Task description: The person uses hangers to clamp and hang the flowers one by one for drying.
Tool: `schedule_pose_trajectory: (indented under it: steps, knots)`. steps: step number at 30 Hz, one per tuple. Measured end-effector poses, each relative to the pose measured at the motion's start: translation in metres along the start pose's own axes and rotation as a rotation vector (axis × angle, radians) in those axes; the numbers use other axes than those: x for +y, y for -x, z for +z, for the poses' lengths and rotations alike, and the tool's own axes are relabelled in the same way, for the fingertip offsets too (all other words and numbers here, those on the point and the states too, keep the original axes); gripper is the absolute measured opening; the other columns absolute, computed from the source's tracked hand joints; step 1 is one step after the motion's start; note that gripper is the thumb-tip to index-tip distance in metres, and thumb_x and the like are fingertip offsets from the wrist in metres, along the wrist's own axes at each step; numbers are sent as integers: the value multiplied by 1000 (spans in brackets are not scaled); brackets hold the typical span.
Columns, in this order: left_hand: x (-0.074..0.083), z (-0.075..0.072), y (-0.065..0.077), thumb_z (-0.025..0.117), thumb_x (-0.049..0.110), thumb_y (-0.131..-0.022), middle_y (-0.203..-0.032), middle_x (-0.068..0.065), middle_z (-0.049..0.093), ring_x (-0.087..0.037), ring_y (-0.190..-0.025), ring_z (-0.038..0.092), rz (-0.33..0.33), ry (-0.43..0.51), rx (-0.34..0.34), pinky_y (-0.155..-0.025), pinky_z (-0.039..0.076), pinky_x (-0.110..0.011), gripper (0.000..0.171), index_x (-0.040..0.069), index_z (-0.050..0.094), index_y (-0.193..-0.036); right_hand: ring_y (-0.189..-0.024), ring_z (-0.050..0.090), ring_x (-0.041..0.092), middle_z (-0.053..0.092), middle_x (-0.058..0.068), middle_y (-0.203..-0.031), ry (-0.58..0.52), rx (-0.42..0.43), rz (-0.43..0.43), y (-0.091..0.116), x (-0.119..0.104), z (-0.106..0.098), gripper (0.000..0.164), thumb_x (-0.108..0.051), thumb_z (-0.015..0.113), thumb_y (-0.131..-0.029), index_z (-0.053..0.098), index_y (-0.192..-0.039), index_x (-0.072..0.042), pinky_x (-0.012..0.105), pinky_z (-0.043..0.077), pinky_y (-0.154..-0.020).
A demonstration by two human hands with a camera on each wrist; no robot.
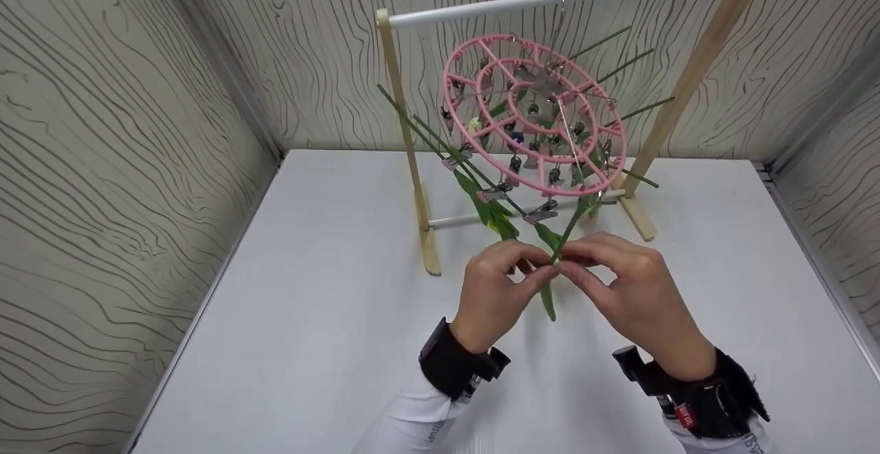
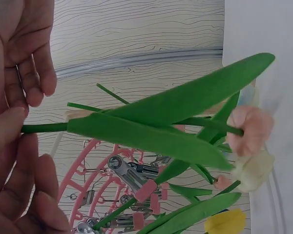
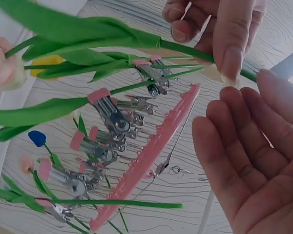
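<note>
Both hands meet at the green stem of an artificial tulip (image 2: 151,105), in front of the hanging dryer. My left hand (image 1: 498,289) pinches this stem between thumb and fingertips. From the other side, my right hand (image 1: 632,282) pinches it too, its fingertips right beside the left ones. The tulip's pale pink bloom (image 2: 251,129) points down, below its long leaves. Close behind the hands hangs a round pink clip hanger (image 3: 146,156) with metal clips. One pink-tipped clip (image 3: 107,112) grips another tulip stem.
The hanger hooks onto a white rod (image 1: 481,8) of a wooden stand (image 1: 677,89). Several more tulips hang from its clips, among them a yellow bloom (image 2: 225,222) and a blue one (image 3: 37,138); their stems stick out around the ring. The stand rests on a white table (image 1: 309,303) between patterned walls.
</note>
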State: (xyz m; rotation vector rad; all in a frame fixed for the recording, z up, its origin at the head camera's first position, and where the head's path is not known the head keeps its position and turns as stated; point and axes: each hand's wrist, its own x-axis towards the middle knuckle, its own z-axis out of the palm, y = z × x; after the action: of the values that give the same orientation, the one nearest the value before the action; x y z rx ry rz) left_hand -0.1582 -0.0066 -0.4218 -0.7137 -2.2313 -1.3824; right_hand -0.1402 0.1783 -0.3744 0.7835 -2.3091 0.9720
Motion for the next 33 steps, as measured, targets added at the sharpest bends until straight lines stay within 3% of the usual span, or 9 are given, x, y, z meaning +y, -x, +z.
schedule_pose_trajectory:
  steps: [11,16,20,23,25,29,33]
  knots:
    - [1,-1,-1,82,18,-93,-92,-7,80,-16,-82,71,14,-22,-17,-76,56,-16,15,6,81,-103,-82,73,12,78,2,-92,5,14,-17,-4,-1,5,22,5,87,-79,80,-97,-5,6,51,-77]
    - [-17,-14,-4,76,15,-97,-89,-9,80,-19,-79,71,-10,66,18,-75,57,-21,13,3,80,-99,-77,74,10,79,1,-86,27,23,-5,-2,2,-1,21,4,88,-78,80,-95,-6,8,51,-72]
    - [-45,-39,-16,70,12,-101,-86,-14,79,-17,-73,68,-162,148,161,-68,55,-22,17,-2,78,-94,-77,72,1,80,0,-84,12,41,17,0,5,-7,23,5,88,-77,81,-94,-7,8,50,-70]
    - [-67,-59,-33,66,12,-104,-88,-19,78,-15,-75,67,-296,194,272,-69,55,-22,22,-5,76,-95,-81,69,-6,81,0,-85,2,55,43,2,8,-12,24,7,88,-76,82,-95,-7,6,49,-72]
    - [-82,-70,-48,63,14,-107,-93,-22,78,-19,-79,68,-368,217,308,-73,56,-22,24,-6,76,-101,-83,68,-10,81,1,-86,1,59,57,4,10,-15,24,8,87,-77,82,-96,-6,5,49,-74]
    - [-105,-84,-80,57,19,-110,-109,-22,78,-32,-93,72,-493,254,262,-81,57,-26,29,-3,75,-118,-86,66,-15,81,3,-88,1,57,76,7,13,-19,25,9,86,-78,82,-97,-6,3,49,-76]
    - [-117,-90,-104,50,20,-113,-125,-19,75,-29,-106,72,-591,286,147,-86,56,-31,33,-2,71,-126,-87,65,-17,81,3,-88,17,53,73,9,15,-22,25,10,86,-78,82,-96,-6,4,49,-75]
